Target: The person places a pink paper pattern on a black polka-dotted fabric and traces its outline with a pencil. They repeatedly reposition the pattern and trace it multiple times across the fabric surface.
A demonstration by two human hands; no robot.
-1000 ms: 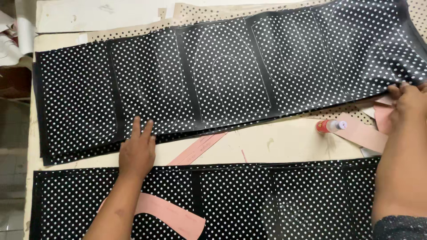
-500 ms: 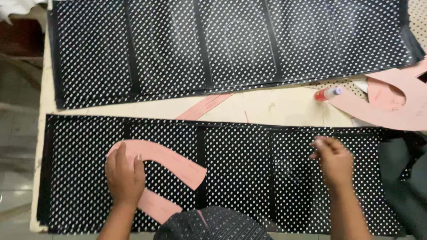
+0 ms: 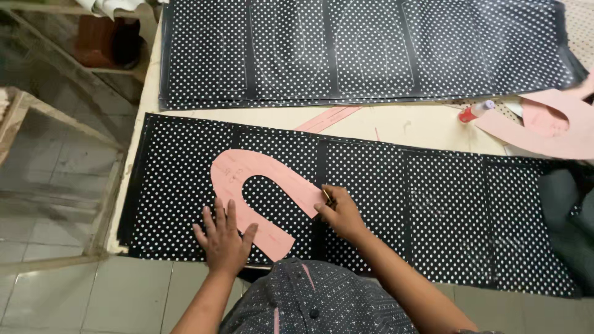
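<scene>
A pink U-shaped pattern template (image 3: 247, 176) lies on the near strip of black fabric with white dots (image 3: 433, 210). My left hand (image 3: 223, 238) lies flat, fingers spread, pressing the template's lower left arm. At the right arm of the template, my right hand (image 3: 340, 213) is closed on a thin marking pencil (image 3: 327, 196), with the tip against the template's edge. A second strip of the same dotted fabric (image 3: 365, 49) lies across the far side of the cream table (image 3: 408, 127).
A red-capped tube (image 3: 475, 111) and other pink templates (image 3: 550, 127) sit at the right. A pink strip (image 3: 328, 117) pokes out between the fabric strips. The table's left edge (image 3: 133, 179) drops to a tiled floor with a wooden frame (image 3: 37, 124).
My hands left the far fabric strip and came to the near one. The left hand now presses the template flat and the right hand has moved left to its edge with the pencil.
</scene>
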